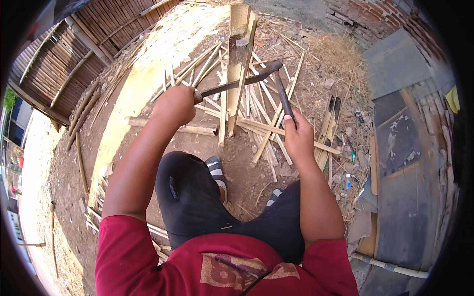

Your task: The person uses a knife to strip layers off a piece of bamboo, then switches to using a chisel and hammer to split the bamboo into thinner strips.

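Note:
My left hand [175,104] is wrapped round the handle of a machete [217,89]. Its dark blade points to the right and crosses a split bamboo piece [239,54], which stands upright in front of me. The blade appears lodged in the bamboo's split. My right hand [299,134] grips the dark handle of a hammer [283,94]. The hammer's head meets the blade near its tip, right of the bamboo; whether they touch is hard to tell. Split bamboo strips [260,109] lie in a loose pile behind and below the tools.
A bamboo length [190,129] rests on the dirt before my feet. Dry straw [340,61] and litter are scattered to the right, beside dark flat sheets [402,133]. A bamboo-slat wall [61,69] stands at the far left. More strips lie beside my left leg.

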The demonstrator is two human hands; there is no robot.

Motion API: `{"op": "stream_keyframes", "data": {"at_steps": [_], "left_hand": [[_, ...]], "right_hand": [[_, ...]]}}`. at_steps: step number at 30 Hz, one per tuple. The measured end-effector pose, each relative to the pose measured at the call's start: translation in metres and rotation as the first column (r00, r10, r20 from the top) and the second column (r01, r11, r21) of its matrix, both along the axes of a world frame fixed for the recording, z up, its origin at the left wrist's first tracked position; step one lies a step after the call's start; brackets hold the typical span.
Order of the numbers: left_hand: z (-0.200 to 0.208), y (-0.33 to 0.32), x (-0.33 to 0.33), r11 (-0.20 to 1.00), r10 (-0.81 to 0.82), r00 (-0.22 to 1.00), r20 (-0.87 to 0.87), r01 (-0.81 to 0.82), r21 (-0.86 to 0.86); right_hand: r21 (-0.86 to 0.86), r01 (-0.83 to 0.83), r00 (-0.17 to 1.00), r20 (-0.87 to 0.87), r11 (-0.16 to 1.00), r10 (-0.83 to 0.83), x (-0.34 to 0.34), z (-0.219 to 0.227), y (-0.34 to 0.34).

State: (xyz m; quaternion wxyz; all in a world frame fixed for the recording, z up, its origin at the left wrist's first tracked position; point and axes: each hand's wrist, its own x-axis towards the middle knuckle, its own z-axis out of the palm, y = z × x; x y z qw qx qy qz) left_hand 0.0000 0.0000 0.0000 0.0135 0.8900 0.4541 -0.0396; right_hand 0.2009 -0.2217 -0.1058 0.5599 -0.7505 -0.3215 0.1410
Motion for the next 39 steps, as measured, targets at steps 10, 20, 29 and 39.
{"op": "stream_keyframes", "data": {"at_steps": [10, 20, 29, 39], "left_hand": [[-0.005, 0.002, 0.001, 0.999, -0.037, 0.999, -0.035, 0.037, -0.011], [-0.031, 0.015, -0.002, 0.996, -0.085, 0.996, -0.012, 0.085, 0.002], [-0.031, 0.015, -0.007, 1.0, -0.024, 1.0, -0.011, 0.024, -0.016], [-0.056, 0.03, -0.003, 0.999, 0.034, 0.999, 0.003, -0.034, -0.033]], "right_hand": [[-0.114, 0.019, 1.0, -0.009, 0.993, -0.02, 0.009, -0.006, 0.012], [0.018, -0.011, 1.0, 0.017, 1.0, 0.011, 0.001, -0.011, 0.009], [0.265, 0.012, 0.999, -0.044, 0.964, 0.0, -0.001, -0.007, 0.009], [0.083, 0.034, 0.998, 0.054, 0.996, -0.038, 0.004, -0.001, 0.021]]}}
